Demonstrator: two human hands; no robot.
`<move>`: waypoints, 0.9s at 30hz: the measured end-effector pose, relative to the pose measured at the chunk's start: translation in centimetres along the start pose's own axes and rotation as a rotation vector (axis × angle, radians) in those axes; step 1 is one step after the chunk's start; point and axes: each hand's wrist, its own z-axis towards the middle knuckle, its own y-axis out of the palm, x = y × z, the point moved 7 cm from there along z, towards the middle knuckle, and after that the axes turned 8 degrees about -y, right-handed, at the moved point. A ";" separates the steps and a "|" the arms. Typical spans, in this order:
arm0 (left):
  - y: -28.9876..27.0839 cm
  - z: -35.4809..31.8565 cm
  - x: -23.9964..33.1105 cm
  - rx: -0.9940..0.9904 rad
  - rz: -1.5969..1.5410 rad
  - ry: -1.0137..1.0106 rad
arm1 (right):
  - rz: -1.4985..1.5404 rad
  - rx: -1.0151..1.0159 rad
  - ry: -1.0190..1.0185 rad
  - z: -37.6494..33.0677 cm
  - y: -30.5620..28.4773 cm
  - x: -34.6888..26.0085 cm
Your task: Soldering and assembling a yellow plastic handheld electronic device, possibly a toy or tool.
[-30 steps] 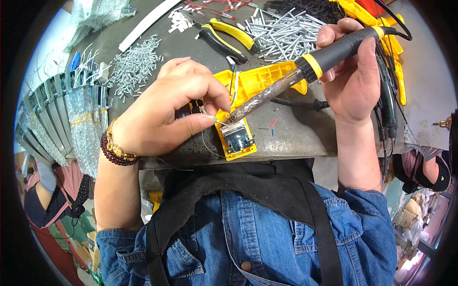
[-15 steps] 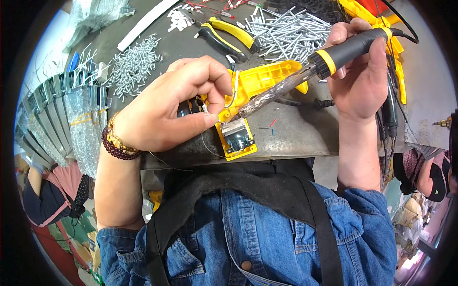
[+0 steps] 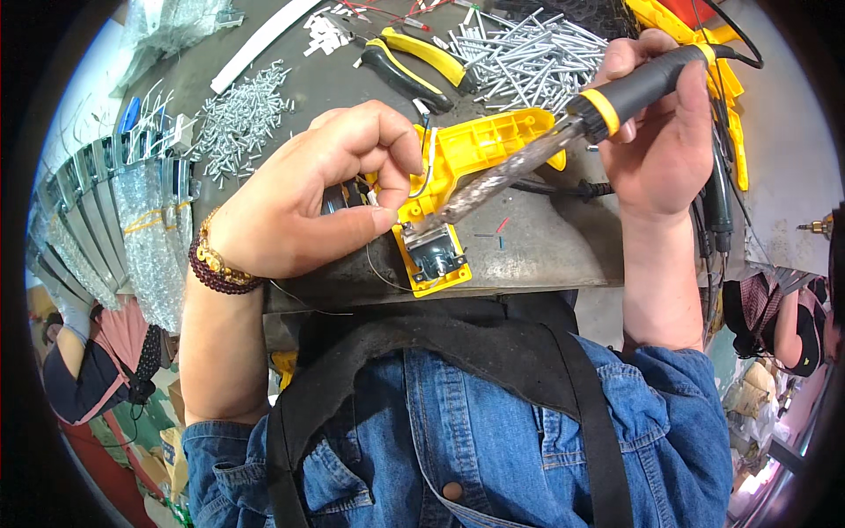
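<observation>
A soldering iron (image 3: pixel 650 86) with a black and yellow handle is gripped in my right hand (image 3: pixel 658 167), its fingers wrapped round the handle. The long, scorched barrel slants down to the left, and its tip is at the metal edge of a dark glossy part (image 3: pixel 433 260). That part sits in the near end of a yellow plastic housing half (image 3: pixel 480 145). My left hand (image 3: pixel 330 180) is closed in a pinch beside the tip, holding what looks like a thin wire (image 3: pixel 373 260); the pinch point is partly hidden. A white wire stands up from the housing behind my fingers.
Yellow-handled pliers (image 3: pixel 414 70), long screws (image 3: pixel 532 62) and short screws (image 3: pixel 239 114) lie beyond my hands. Bubble-wrapped metal strips (image 3: pixel 154 211) are stacked at left. A second black-handled tool (image 3: pixel 719 198) hangs at right. Other people sit at both sides.
The iron's tip has come down slightly onto the metal edge of the dark part. My left hand has shifted a little to the left, still pinching.
</observation>
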 end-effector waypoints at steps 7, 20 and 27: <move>0.0 -0.2 -0.3 0.053 0.073 -0.034 | 0.004 0.042 -0.004 0.2 -0.7 -0.6; -0.1 -0.3 -0.4 0.076 0.119 -0.001 | -0.009 0.060 0.006 0.2 -1.3 -0.1; 0.1 0.3 0.0 0.090 0.145 0.038 | -0.037 0.100 -0.001 0.3 -0.8 -0.5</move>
